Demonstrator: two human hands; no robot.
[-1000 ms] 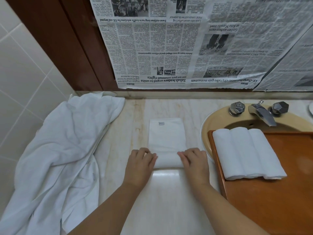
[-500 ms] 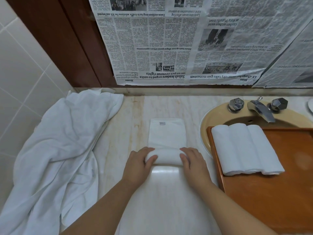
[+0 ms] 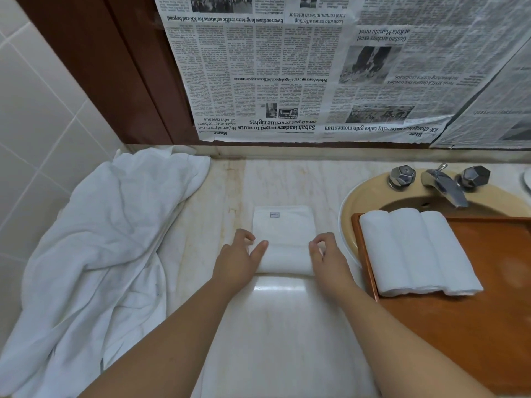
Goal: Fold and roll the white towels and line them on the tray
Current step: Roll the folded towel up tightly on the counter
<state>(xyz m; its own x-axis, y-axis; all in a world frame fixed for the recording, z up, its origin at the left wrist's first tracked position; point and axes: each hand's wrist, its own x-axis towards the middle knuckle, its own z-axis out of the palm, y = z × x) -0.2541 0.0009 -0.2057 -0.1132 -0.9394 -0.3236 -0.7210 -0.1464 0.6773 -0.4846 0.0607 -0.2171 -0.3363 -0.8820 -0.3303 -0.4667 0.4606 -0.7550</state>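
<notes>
On the marble surface (image 3: 287,326), the left hand (image 3: 235,261) and right hand (image 3: 327,258) flank a half-rolled towel (image 3: 283,254), fingers curled and pinching its 2 ends. Beyond the fingers its flat unrolled part (small label at the far edge) lies. Right of the fingers, 3 rolled towels (image 3: 416,254) lie touching on the wooden tray (image 3: 474,326). Left of them, a crumpled white cloth (image 3: 94,254).

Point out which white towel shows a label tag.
The half-rolled towel between both hands on the counter; its flat far end carries the tag. The three rolled towels on the tray show none.
</notes>
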